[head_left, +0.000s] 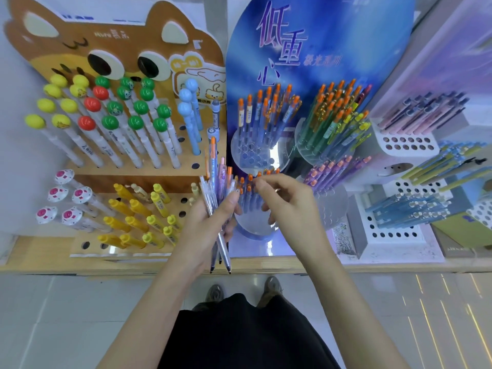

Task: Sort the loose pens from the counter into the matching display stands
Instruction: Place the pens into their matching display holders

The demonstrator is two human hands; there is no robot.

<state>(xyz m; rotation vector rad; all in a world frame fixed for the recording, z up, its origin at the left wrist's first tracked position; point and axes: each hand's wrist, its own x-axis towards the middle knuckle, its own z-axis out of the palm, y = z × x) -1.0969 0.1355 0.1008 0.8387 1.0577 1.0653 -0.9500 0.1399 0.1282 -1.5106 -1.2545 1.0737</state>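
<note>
My left hand (210,222) grips a bundle of loose pens (217,182) with clear, purple and blue barrels and orange caps, tips pointing down past the counter edge. My right hand (287,203) hovers over the front clear round holder (253,227) of the blue display stand (306,43); its fingertips pinch the orange top of a pen (259,174) standing there. More orange-capped pens fill the stand's upper round holders (255,155).
A brown bear-shaped stand (127,171) on the left holds ball-topped and yellow pens. White perforated racks (394,230) with blue, green and pink pens stand on the right. The wooden counter edge (80,267) runs across; my shoes (215,291) stand on the tiled floor.
</note>
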